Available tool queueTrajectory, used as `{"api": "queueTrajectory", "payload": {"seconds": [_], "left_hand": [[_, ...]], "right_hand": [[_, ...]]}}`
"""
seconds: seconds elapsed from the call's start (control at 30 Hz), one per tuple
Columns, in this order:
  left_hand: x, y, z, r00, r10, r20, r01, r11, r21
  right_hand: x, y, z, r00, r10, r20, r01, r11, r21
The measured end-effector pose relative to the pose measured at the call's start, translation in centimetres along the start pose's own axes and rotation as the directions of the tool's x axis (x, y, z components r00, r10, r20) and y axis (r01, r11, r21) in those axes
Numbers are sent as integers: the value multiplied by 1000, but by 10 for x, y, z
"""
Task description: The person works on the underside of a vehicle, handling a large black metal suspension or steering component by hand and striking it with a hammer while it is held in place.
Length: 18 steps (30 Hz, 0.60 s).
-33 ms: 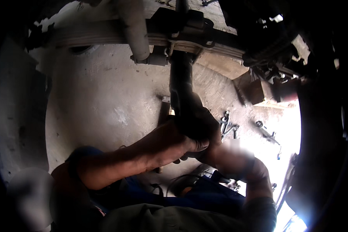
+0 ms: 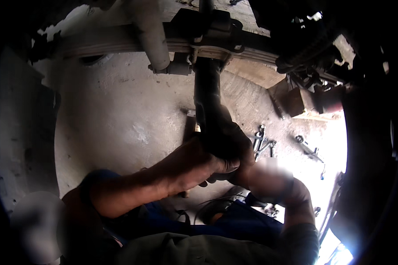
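A dark axle beam comes down from under a stack of leaf springs toward me. Both my hands are at its near end, close together. My left hand reaches in from the left, thumb on top and fingers curled beneath the dark end piece. From the right, my right hand is closed around the other side of that end, with its fingers mostly lost in shadow. Exactly what lies between the palms is hidden.
A grey shock absorber tube hangs left of the axle. Wooden blocks stand at the right. Several metal tools and another long tool lie on the concrete floor. A dark tyre-like wall rises at far left.
The view has shifted very slightly. Both hands keep the same place and grip on the axle end.
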<state>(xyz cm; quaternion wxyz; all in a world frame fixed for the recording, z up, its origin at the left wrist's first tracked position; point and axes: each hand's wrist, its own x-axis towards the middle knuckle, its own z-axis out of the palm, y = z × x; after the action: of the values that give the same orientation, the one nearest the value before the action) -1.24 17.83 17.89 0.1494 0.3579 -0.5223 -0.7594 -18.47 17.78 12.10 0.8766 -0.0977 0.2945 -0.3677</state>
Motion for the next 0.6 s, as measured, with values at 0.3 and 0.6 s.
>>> {"api": "queueTrajectory", "payload": {"seconds": [0.3,0.6], "left_hand": [[-8,-4,17,994,34,-108,-27,998,59],[-13,-5,5,999,-41,-27,42,997,59]], "right_hand": [[-7,21,8,898,-441,20,395,783,-481],[-2,0,-12,991,-131,-9,116,904,-412]]}}
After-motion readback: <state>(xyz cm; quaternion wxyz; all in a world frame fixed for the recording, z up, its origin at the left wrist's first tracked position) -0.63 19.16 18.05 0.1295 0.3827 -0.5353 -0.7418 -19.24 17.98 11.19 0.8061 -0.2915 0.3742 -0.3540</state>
